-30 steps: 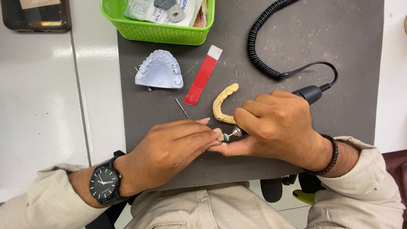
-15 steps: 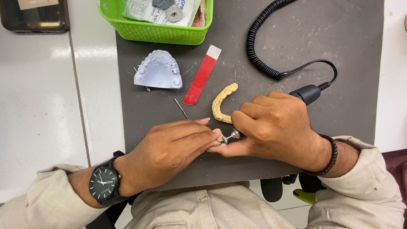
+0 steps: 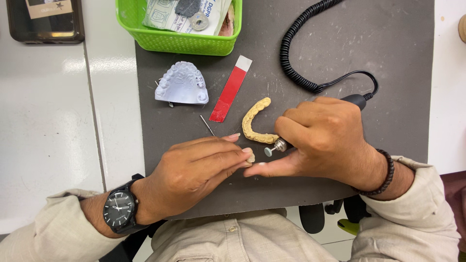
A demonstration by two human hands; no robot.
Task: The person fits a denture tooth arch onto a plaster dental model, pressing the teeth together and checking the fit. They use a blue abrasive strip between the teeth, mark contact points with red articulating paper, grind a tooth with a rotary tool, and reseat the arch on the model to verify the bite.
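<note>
Head view, reading left to right: my left hand [image 3: 194, 177], with a black wristwatch [image 3: 119, 207] on its wrist, lies on the grey mat [image 3: 398, 73], its fingers pinched shut on a small pale piece [image 3: 250, 157] at their tips. Beyond those fingers sits a grey dental cast [image 3: 180, 84]; between the cast and my fingertips lies a thin metal bur [image 3: 207, 124], and just past it a red-and-white strip [image 3: 230, 89]. Farther off stands a green basket [image 3: 160, 40].

Just right of the pinched piece, apart from it by a small gap, is the round grinding tip [image 3: 268, 151] of the rotary handpiece [image 3: 358, 100]. My right hand [image 3: 323, 140] is wrapped tightly around that handpiece, thumb stretched out under the tip toward my left fingertips. A yellowish curved dental arch [image 3: 254, 121] lies on the mat just beyond the tip, close against my right knuckles. The coiled black cord [image 3: 296, 43] runs away from the handpiece's rear end. A dark bead bracelet [image 3: 386, 174] circles my right wrist.
</note>
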